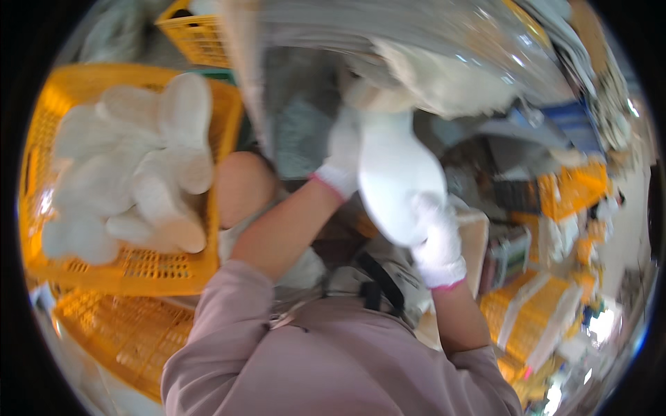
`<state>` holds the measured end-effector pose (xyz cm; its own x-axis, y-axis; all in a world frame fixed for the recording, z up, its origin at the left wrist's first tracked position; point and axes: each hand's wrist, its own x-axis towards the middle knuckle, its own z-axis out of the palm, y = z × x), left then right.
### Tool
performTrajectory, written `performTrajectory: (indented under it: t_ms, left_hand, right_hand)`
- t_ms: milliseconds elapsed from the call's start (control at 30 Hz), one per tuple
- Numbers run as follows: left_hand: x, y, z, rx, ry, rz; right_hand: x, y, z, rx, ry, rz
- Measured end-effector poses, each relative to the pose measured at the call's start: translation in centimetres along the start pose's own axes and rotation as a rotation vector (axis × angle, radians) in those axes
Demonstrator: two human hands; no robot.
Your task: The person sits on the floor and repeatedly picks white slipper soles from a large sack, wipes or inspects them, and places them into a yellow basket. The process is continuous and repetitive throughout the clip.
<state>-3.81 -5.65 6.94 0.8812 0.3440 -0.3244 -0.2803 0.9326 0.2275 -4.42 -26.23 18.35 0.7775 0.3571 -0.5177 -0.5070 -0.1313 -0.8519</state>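
A white shoe insole (399, 163) hangs in front of me, its rounded broad end toward my body and its narrower end pointing away. My right hand (438, 243), in a white glove with a pink cuff, grips the near right edge with the thumb on top. Along the far left side is my left hand (343, 154), gloved the same way, its fingers mostly hidden behind the insole. Just past the far end, a beige, curved edge (381, 97) shows, blurred; I cannot tell what it belongs to.
To my left stands a yellow plastic basket (125, 274) piled with white insoles (139, 166), above another yellow basket (132, 333). A plastic-covered surface (444, 41) with whitish cloth (444, 83) lies ahead. More yellow crates (572, 191) stand on the right.
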Motion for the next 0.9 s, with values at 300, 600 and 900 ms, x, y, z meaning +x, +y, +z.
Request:
performTrajectory:
  t_ms: [300, 600, 900]
  left_hand:
    - [-19.8, 13.1, -2.3, 1.748, 0.496, 1.089]
    - [-26.1, 27.2, -14.0, 1.721, 0.782, 0.487]
    - [-34.1, 21.1, -3.0, 0.733, 0.453, 0.848]
  right_hand:
    - [-1.2, 3.4, -16.7, -0.435, -0.012, -0.187]
    - [-3.7, 8.1, -19.3, -1.410, -0.019, -0.362]
    - [-7.3, 2.8, 13.8, -0.732, -0.996, -0.761]
